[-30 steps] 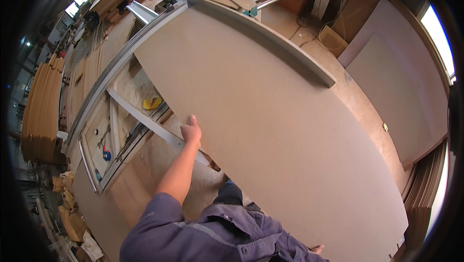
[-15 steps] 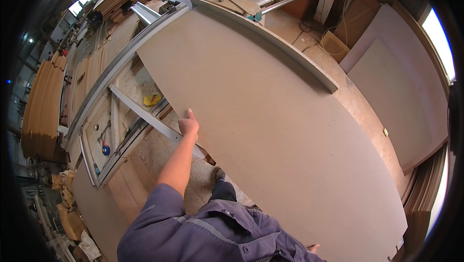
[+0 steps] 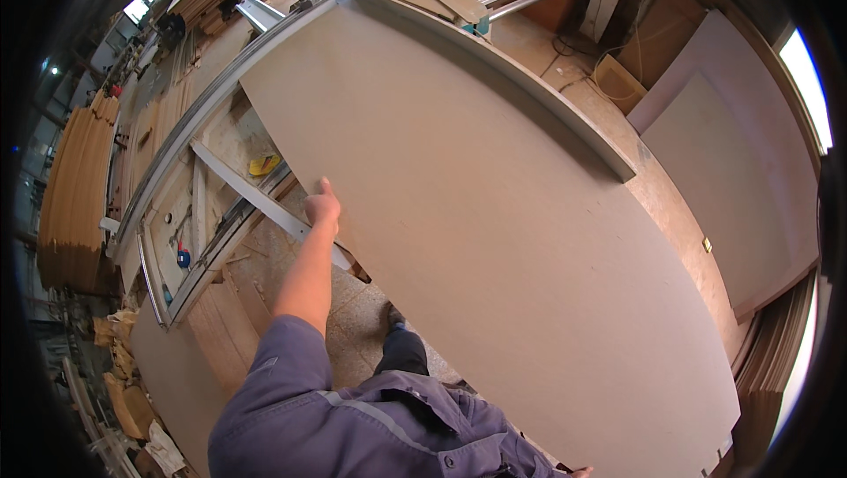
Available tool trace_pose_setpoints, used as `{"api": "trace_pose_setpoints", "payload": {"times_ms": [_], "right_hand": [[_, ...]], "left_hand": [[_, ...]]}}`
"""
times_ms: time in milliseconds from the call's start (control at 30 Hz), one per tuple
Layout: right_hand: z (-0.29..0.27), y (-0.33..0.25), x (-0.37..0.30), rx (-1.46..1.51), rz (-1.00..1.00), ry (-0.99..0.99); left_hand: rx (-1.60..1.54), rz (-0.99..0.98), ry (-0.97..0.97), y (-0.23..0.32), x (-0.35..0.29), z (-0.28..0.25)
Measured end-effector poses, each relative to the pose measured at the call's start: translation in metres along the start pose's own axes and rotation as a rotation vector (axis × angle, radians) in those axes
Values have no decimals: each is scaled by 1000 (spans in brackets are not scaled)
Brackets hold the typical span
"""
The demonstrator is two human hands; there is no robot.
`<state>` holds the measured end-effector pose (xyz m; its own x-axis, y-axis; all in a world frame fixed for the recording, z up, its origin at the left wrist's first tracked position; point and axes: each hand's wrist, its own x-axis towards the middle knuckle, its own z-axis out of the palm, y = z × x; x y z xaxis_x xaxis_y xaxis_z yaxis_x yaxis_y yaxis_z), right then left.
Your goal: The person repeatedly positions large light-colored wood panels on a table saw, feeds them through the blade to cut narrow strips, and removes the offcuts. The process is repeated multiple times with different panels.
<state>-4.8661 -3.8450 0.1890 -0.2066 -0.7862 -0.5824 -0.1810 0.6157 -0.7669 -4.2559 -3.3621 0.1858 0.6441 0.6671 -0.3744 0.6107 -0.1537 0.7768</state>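
Observation:
A large grey-beige board [image 3: 494, 257] spans the middle of the view, its far part lying on a machine table against a long metal fence [image 3: 529, 94]. My left hand [image 3: 323, 206] grips the board's left edge, thumb lying on the top face and fingers hidden beneath. At the bottom edge of the picture, a small part of my right hand [image 3: 580, 472] shows closed over the board's near edge; most of it is out of sight.
To the left is the machine's metal frame, with a curved-looking rail [image 3: 207, 112], a diagonal bar [image 3: 247, 189], a yellow object [image 3: 264, 165] and a blue tape measure [image 3: 183, 255]. Stacked boards [image 3: 79, 187] stand far left. Large panels [image 3: 723, 187] lean at right.
My left hand and the board's left edge have shifted slightly left and farther away in the picture. The fence now sits a little farther right, and my right hand lower. Both hands keep their hold.

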Motion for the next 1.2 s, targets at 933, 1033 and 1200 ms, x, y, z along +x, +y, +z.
{"api": "trace_pose_setpoints", "payload": {"times_ms": [933,1033,1200], "right_hand": [[-116,-25,53,334,274,-242],[-138,-46,47,182,597,-428],[-180,-89,28,-285,632,-930]], "left_hand": [[292,758,199,-94,-252,-8],[-162,577,19,-196,-406,-8],[-613,-65,-495,-263,-648,-2]]}}
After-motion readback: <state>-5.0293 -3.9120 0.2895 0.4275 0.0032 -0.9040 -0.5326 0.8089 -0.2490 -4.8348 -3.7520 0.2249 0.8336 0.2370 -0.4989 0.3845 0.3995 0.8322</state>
